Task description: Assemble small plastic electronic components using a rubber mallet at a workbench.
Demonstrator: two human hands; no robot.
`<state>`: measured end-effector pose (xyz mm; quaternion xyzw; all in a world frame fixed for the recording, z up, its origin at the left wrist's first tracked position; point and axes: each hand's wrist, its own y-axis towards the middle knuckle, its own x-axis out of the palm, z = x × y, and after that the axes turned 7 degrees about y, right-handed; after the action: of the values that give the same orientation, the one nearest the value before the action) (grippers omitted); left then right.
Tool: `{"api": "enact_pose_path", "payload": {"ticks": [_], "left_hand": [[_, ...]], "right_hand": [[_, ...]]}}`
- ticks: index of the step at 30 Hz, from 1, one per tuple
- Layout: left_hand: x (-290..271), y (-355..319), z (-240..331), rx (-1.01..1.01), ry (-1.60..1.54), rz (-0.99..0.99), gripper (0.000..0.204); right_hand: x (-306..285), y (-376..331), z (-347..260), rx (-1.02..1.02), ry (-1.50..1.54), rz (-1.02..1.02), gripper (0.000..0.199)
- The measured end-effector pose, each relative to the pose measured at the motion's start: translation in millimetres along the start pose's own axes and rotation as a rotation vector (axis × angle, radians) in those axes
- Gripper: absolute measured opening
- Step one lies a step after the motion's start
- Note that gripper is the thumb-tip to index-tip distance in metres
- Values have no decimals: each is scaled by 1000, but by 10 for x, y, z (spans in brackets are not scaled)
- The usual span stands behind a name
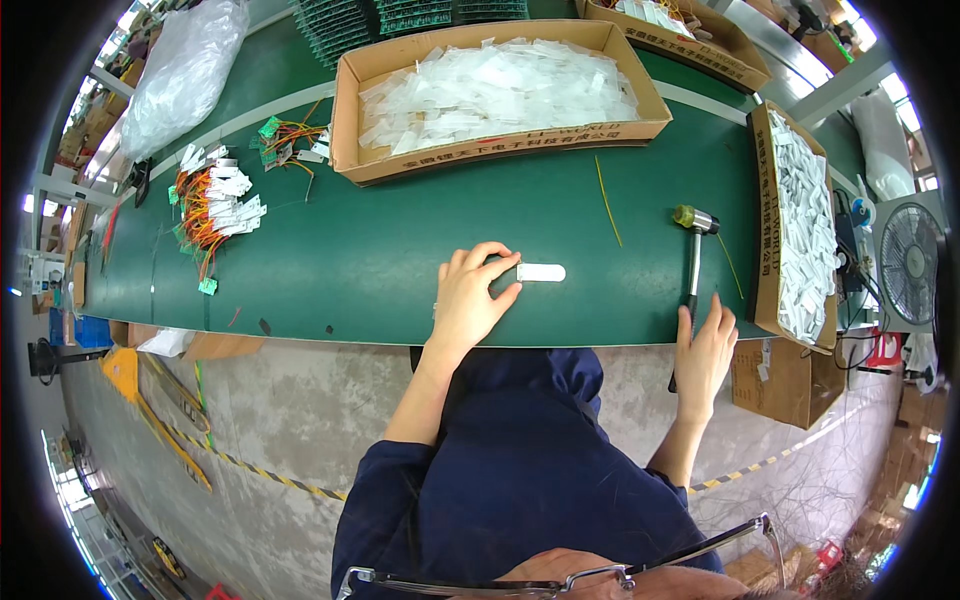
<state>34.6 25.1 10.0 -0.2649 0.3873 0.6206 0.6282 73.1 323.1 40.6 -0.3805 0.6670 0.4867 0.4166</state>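
Note:
At the middle of the green table, my left hand [470, 297] pinches the left end of a small white strip-shaped piece [543, 272] between thumb and fingers. The piece lies flat, its rounded end pointing right. My right hand [706, 350] is at the table's front edge, over the handle of a small hammer [694, 262]. Its fingers are stretched out and apart, with the thumb across the dark grip. The hammer lies with its yellowish and metal head away from me, its handle end sticking out past the edge.
Behind is a cardboard box [400, 165] of translucent strips; at right, a cardboard box [768, 235] of white pieces. Wired circuit boards [212, 205] are heaped at left. Two thin yellow wires lie near the hammer. Green board stacks [415, 15] stand at the back, a fan [908, 262] far right.

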Motion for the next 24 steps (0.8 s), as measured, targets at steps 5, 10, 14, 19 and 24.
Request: {"api": "enact_pose_path", "payload": {"ticks": [5, 10, 14, 19, 24], "left_hand": [[-30, 6, 19, 2, 7, 13, 35], [-13, 15, 9, 14, -1, 22, 34], [-14, 11, 16, 19, -3, 25, 34], [-11, -3, -7, 30, 8, 32, 34], [-23, -2, 24, 23, 26, 29, 34]], "right_hand": [[161, -80, 372, 161, 275, -276, 42], [36, 29, 364, 447, 993, -337, 26], [-38, -103, 245, 403, 975, -358, 29], [-81, -308, 28, 146, 1084, -439, 35], [19, -407, -349, 155, 1445, -916, 38]]}}
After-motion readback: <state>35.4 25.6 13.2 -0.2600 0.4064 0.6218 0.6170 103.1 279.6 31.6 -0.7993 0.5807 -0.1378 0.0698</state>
